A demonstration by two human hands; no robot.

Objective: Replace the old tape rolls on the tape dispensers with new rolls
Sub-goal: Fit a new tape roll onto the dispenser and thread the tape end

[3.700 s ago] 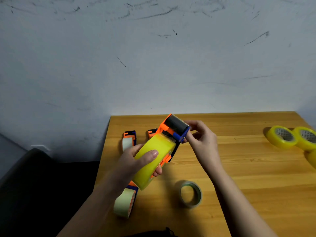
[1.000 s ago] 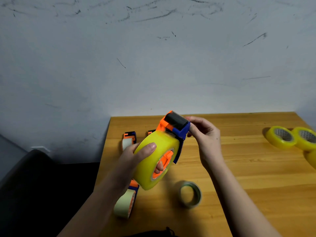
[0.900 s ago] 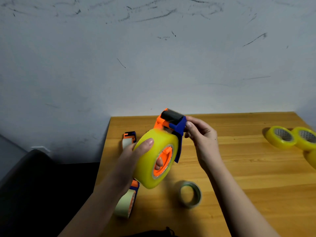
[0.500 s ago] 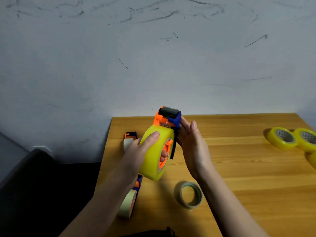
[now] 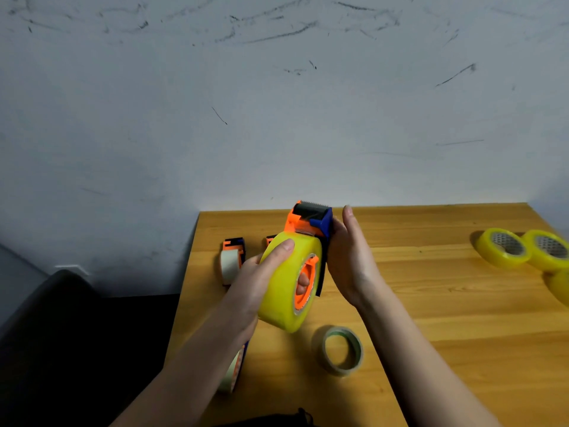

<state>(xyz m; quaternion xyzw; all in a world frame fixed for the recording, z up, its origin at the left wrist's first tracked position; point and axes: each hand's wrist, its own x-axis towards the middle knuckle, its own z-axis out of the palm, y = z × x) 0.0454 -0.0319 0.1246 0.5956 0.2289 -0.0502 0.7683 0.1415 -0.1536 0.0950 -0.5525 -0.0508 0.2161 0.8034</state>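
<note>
The table is wood with a visible grain and a soft, satin sheen. The tape dispenser looks like moulded plastic — orange and blue, smooth, with a matt black roller — and the yellow tape roll on it is glossy and translucent. Behind, the wall is matt, pale and scuffed with dark marks — the used roll shows a dull, papery core.

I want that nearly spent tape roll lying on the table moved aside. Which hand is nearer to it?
Right. The right hand hangs above and just behind the nearly spent tape roll; the left hand, gripping the yellow roll on the dispenser, sits farther left.
</note>
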